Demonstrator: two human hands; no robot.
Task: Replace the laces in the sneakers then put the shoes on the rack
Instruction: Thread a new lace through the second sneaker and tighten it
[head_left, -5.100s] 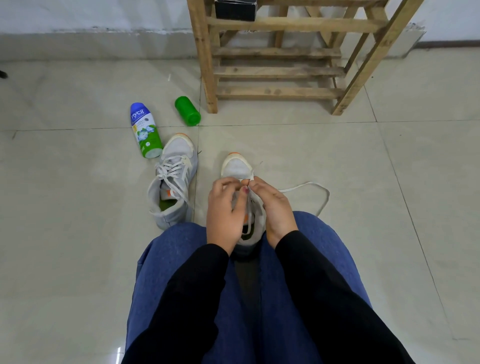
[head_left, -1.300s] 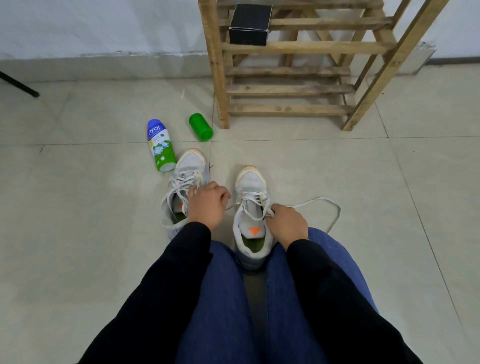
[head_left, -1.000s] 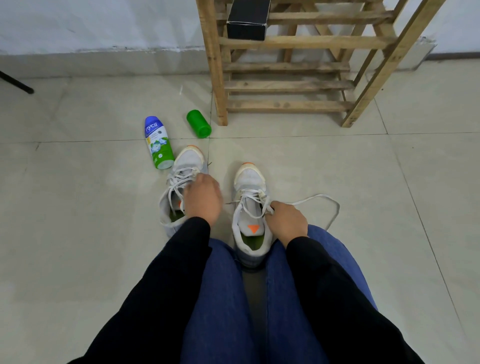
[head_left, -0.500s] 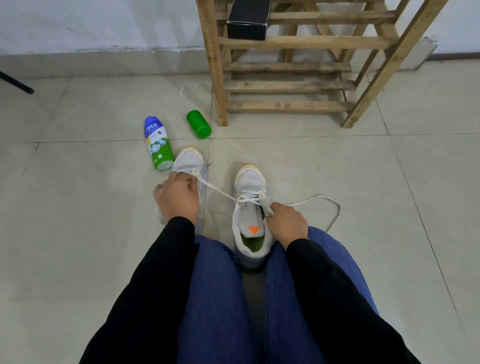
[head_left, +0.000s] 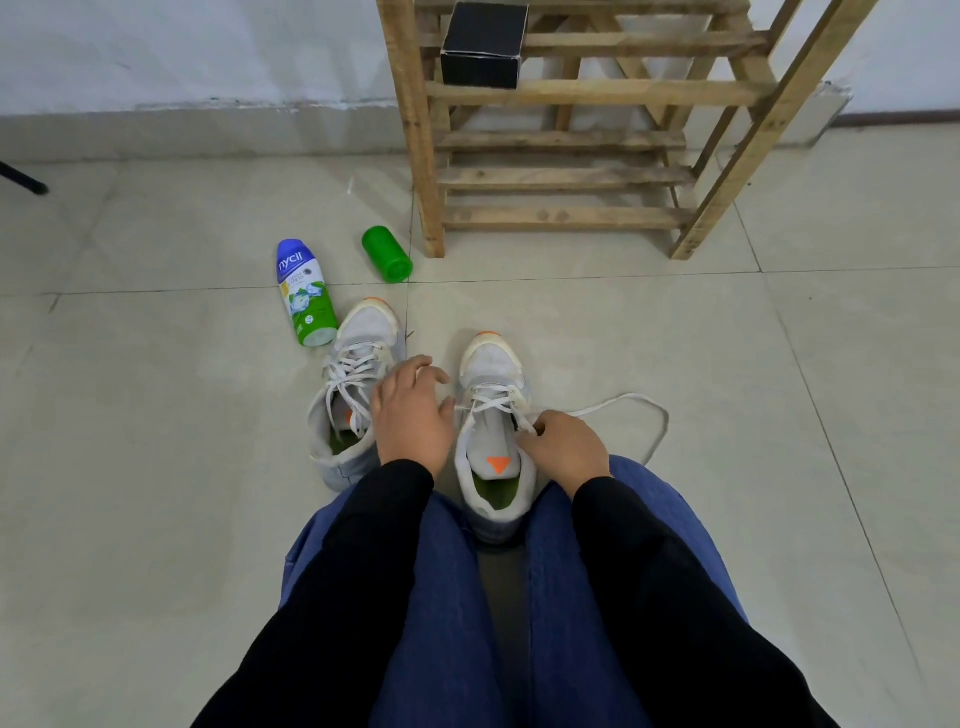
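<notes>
While the fingers (head_left: 529, 440) of the right hand (head_left: 566, 449) are curled in a pinch on the thin white cotton lace (head_left: 496, 402) at the upper eyelets, the fingers (head_left: 415, 366) of the left hand (head_left: 413, 415) lie spread and slack, grasping nothing that I can make out. A lace end runs close to its thumb, but I cannot tell whether they touch.

The pinched lace belongs to the grey-white mesh right sneaker (head_left: 491, 364) with the orange toe tip, which stands on the floor between the knees, toe to 12 o'clock. Only its lower eyelets are crossed. The tongue lies bare, and a long slack loop trails over the pale floor tiles (head_left: 779, 389) at 3 o'clock, so this shoe looks roughly half laced.

At its 9 o'clock, just beside the left hand, the matching grey-white mesh left sneaker (head_left: 363, 332) appears laced to the top.

Further out at 12 o'clock stands the slatted raw-wood shoe rack (head_left: 566, 176). The part in view carries a small black cardboard box (head_left: 483, 47) and no shoe. By my reading, finishing the right lace and shelving both shoes remain.

At 11 o'clock lie a blue-capped white-and-green plastic bottle (head_left: 304, 291) and a green plastic cylinder (head_left: 387, 254).
</notes>
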